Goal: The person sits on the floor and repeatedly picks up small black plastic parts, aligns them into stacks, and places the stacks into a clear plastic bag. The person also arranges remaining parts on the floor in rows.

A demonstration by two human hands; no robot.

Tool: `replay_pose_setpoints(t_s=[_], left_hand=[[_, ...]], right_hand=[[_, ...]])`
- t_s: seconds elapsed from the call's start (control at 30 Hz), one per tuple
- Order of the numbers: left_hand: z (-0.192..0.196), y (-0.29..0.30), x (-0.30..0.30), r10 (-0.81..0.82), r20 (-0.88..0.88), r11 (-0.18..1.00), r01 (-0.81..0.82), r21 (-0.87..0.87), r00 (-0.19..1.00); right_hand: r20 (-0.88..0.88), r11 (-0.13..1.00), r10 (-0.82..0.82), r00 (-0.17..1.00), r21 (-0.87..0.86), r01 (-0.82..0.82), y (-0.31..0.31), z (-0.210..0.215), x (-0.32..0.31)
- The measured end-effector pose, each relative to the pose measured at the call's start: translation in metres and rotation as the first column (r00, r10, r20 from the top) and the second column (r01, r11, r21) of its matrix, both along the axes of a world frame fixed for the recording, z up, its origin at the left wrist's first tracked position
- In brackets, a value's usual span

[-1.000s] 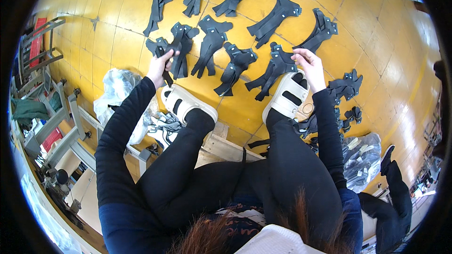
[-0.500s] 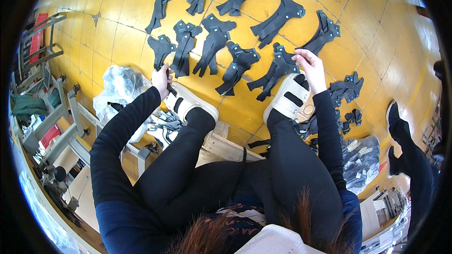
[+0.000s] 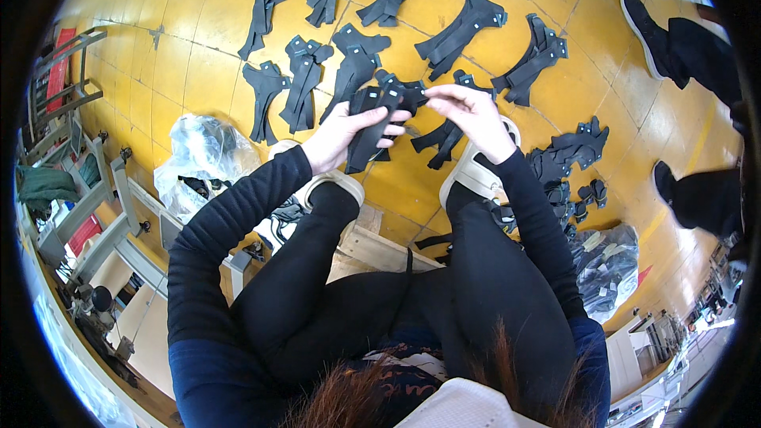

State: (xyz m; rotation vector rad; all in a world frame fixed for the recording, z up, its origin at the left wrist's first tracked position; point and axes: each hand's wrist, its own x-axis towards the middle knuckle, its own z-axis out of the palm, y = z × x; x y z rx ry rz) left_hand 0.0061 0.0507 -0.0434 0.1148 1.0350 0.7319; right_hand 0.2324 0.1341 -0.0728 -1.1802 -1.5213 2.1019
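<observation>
My left hand [image 3: 346, 135] is closed around black fabric strips [image 3: 369, 145] with small pale marks, held above the floor between my feet. To its right, my right hand [image 3: 468, 113] has thumb and fingertips drawn together. Its fingertips are beside a dark piece behind the strips; whether they grip anything cannot be made out. Beyond my hands, several bundles of similar black strips lie in rows, among them a crossed bundle [image 3: 533, 61] at the right and a forked bundle [image 3: 264, 101] at the left. My hands partly cover the nearest bundles.
A clear plastic bag [image 3: 202, 150] lies by my left foot, and another filled bag [image 3: 606, 269] at the right. More dark pieces [image 3: 571, 150] are heaped by my right forearm. Metal frames [image 3: 111, 190] stand at the left. Another person's shoe [image 3: 646, 40] is at the right.
My left hand has moved up and right from beside my left shoe, now with strips in view. My right hand has shifted left toward it. The other person's legs have moved at the right.
</observation>
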Motion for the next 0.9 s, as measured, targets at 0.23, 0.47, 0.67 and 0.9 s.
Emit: replay_pose_setpoints(t_s=[0.23, 0.47, 0.67, 0.9], left_hand=[[0.001, -0.006, 0.014, 0.001, 0.207, 0.997, 0.014, -0.069, 0.978], [-0.004, -0.008, 0.022, -0.041, -0.012, 0.999, 0.041, 0.012, 0.999], [-0.02, -0.016, 0.024, -0.1, -0.28, 0.987, 0.13, 0.091, 0.955], [-0.013, -0.009, 0.025, -0.035, -0.158, 0.999, 0.038, 0.015, 0.987]], right_hand=[[0.114, 0.988, 0.041, 0.993, 0.141, -0.057, -0.011, 0.004, -0.017], [0.041, 0.993, -0.042, 0.998, 0.116, 0.037, -0.019, -0.002, -0.015], [0.092, 0.992, 0.035, 0.995, 0.121, -0.046, -0.021, -0.004, -0.015], [0.096, 0.988, -0.143, 0.985, 0.079, 0.135, -0.025, -0.003, -0.015]])
